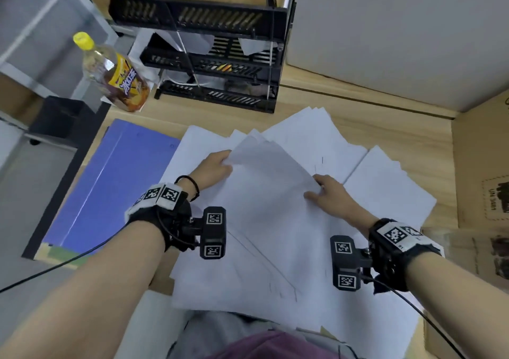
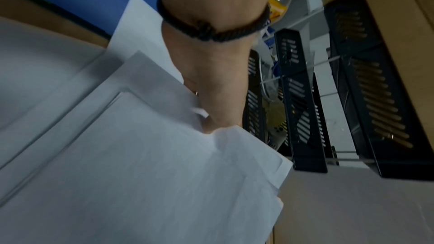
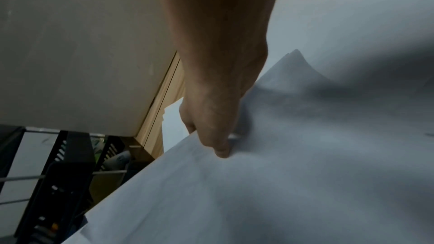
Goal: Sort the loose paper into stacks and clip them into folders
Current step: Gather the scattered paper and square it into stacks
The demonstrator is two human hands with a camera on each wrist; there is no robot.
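So the desk (image 1: 385, 127) is basically buried in loose white paper (image 1: 289, 248), sheets fanned out every which way across the middle and lower half of the head view. Both hands are on one bunch of sheets (image 1: 264, 171) near the center, lifted a bit off the pile. The left hand (image 1: 213, 167) has its left edge, fingers tucked under the paper and thumb on top, so it's pinching the edge; in the left wrist view the left hand (image 2: 218, 99) disappears into the sheets and you can't see the fingertips at all. The right hand (image 1: 326, 190) is on the right edge of the same bunch, thumb pressed down on top, and the right wrist view shows the other fingers (image 3: 187, 118) curled under the edge, so a pinch there too.

A blue folder (image 1: 110, 182) lies flat at the left of the frame, partly under the paper. A black tray rack (image 1: 220, 55) stands at the top center, with a yellow-capped bottle (image 1: 115, 75) just left of it. A separate sheet stack (image 1: 385, 193) sits at the right.
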